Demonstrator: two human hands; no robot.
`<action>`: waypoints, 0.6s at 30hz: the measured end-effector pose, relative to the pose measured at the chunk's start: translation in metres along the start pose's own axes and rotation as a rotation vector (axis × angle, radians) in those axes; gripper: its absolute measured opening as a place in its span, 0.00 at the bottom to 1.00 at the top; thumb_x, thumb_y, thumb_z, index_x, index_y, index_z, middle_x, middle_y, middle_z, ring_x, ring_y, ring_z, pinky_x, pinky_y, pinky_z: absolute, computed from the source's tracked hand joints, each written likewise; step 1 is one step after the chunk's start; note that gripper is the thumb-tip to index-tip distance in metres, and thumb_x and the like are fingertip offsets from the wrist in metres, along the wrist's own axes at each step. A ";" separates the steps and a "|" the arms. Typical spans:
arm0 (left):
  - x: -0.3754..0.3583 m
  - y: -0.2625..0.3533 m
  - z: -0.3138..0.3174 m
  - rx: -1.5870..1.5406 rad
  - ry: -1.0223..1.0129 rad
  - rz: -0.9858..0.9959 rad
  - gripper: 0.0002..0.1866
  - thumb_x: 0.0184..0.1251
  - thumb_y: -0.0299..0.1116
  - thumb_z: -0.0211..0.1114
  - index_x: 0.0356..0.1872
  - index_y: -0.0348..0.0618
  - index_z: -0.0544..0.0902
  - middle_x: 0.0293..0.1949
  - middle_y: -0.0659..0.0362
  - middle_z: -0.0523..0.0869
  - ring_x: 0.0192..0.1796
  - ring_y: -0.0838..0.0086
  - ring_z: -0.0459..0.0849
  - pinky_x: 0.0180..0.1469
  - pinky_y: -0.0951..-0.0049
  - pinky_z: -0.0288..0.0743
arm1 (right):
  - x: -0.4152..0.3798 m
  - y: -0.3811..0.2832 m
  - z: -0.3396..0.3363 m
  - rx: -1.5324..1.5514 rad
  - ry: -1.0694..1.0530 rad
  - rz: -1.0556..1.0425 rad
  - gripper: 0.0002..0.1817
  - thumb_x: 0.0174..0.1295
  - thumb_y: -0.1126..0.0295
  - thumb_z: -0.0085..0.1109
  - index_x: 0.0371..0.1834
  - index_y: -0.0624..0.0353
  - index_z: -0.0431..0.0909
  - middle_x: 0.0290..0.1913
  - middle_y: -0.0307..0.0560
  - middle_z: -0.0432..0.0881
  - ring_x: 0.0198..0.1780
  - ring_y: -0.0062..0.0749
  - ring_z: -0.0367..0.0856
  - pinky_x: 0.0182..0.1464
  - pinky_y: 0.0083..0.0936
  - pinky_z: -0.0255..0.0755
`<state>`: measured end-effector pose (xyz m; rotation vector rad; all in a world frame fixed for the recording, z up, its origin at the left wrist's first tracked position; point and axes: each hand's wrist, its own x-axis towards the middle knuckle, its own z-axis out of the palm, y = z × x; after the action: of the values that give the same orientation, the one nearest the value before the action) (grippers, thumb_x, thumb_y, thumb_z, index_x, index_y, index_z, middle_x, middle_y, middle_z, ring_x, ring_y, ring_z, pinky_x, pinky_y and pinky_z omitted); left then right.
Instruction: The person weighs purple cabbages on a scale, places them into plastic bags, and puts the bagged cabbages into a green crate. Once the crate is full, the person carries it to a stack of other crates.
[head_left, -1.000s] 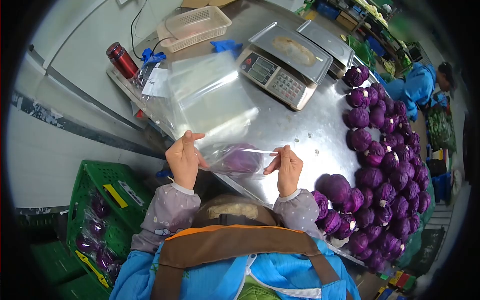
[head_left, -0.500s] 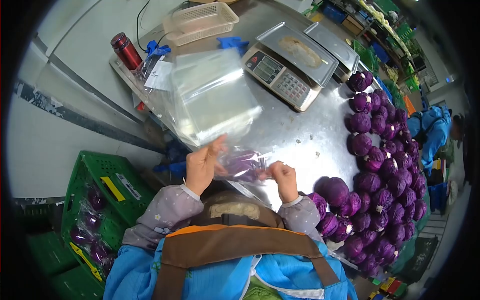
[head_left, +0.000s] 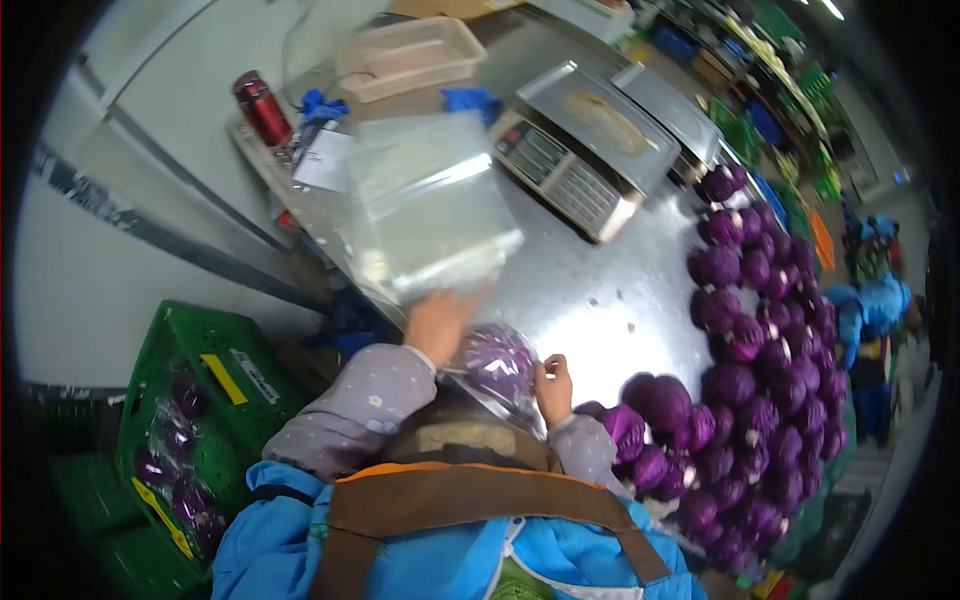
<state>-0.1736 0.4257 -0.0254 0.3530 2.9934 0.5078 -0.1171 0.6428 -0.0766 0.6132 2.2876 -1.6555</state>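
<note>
A red cabbage [head_left: 497,362] sits inside a clear plastic bag [head_left: 518,408] at the table's near edge, in front of my body. On its right side my right hand [head_left: 553,388] has its fingers closed at the bag's edge. My left hand [head_left: 440,325] is just left of and above the bagged cabbage, close to the lower edge of a stack of clear plastic bags [head_left: 430,200]. Motion smears its fingers, so their grip does not show.
Many loose red cabbages [head_left: 735,385] cover the table's right side. Behind are a digital scale [head_left: 565,170], a cream basket [head_left: 415,60] and a red flask [head_left: 262,108]. At the left, a green crate [head_left: 215,420] holds bagged cabbages. A person in blue [head_left: 870,305] is at far right.
The bagged cabbage now stands rounder and nearer my body. My left hand has moved right and slightly down, away from the bag's left side. My right hand is slightly lower.
</note>
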 end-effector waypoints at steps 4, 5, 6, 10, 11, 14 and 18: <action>-0.012 -0.015 0.043 -0.599 -0.083 0.378 0.34 0.51 0.32 0.65 0.63 0.54 0.65 0.60 0.51 0.69 0.61 0.57 0.69 0.61 0.62 0.64 | -0.005 -0.004 0.010 0.178 -0.243 -0.316 0.27 0.59 0.80 0.46 0.64 0.57 0.60 0.54 0.53 0.71 0.53 0.36 0.73 0.53 0.27 0.71; -0.015 -0.014 0.050 -0.636 -0.025 0.357 0.35 0.50 0.31 0.67 0.63 0.49 0.65 0.59 0.51 0.69 0.60 0.56 0.69 0.61 0.61 0.64 | -0.006 -0.007 0.015 0.418 -0.295 -0.115 0.31 0.56 0.87 0.43 0.66 0.59 0.58 0.57 0.55 0.71 0.56 0.38 0.73 0.56 0.27 0.70; -0.014 -0.012 0.059 -0.691 0.025 0.362 0.34 0.52 0.31 0.66 0.63 0.47 0.65 0.58 0.51 0.70 0.59 0.57 0.70 0.61 0.63 0.64 | 0.000 0.002 0.016 0.558 -0.343 -0.051 0.30 0.57 0.85 0.44 0.66 0.59 0.59 0.57 0.54 0.71 0.55 0.38 0.74 0.54 0.28 0.72; -0.020 -0.010 0.046 -1.243 -0.125 0.033 0.44 0.51 0.21 0.63 0.70 0.49 0.52 0.62 0.48 0.66 0.62 0.66 0.67 0.60 0.70 0.64 | 0.004 -0.018 -0.003 0.452 -0.573 0.097 0.25 0.62 0.74 0.45 0.65 0.60 0.60 0.55 0.53 0.73 0.49 0.39 0.78 0.37 0.27 0.81; -0.029 -0.013 0.005 -1.413 -0.220 -0.084 0.47 0.47 0.17 0.61 0.71 0.53 0.50 0.63 0.47 0.65 0.63 0.67 0.66 0.60 0.73 0.64 | 0.002 -0.028 -0.003 0.546 -0.566 0.262 0.25 0.62 0.71 0.46 0.64 0.60 0.60 0.54 0.52 0.73 0.48 0.39 0.79 0.32 0.25 0.82; -0.077 -0.041 -0.069 -1.501 0.005 -0.011 0.53 0.42 0.21 0.69 0.71 0.54 0.47 0.63 0.46 0.62 0.66 0.65 0.60 0.62 0.70 0.61 | -0.035 -0.089 0.033 0.472 -0.582 -0.008 0.21 0.63 0.65 0.48 0.58 0.63 0.65 0.48 0.49 0.75 0.41 0.35 0.79 0.28 0.21 0.80; -0.183 -0.073 -0.140 -1.520 0.429 -0.048 0.54 0.39 0.27 0.76 0.68 0.48 0.50 0.59 0.52 0.68 0.62 0.67 0.66 0.64 0.66 0.60 | -0.081 -0.129 0.099 -0.037 -0.898 -0.488 0.23 0.66 0.63 0.46 0.61 0.63 0.61 0.52 0.53 0.73 0.34 0.39 0.83 0.22 0.23 0.77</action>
<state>-0.0287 0.2709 0.0900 -0.0028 1.9361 2.6657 -0.1107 0.5000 0.0352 -0.6479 1.8153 -1.5832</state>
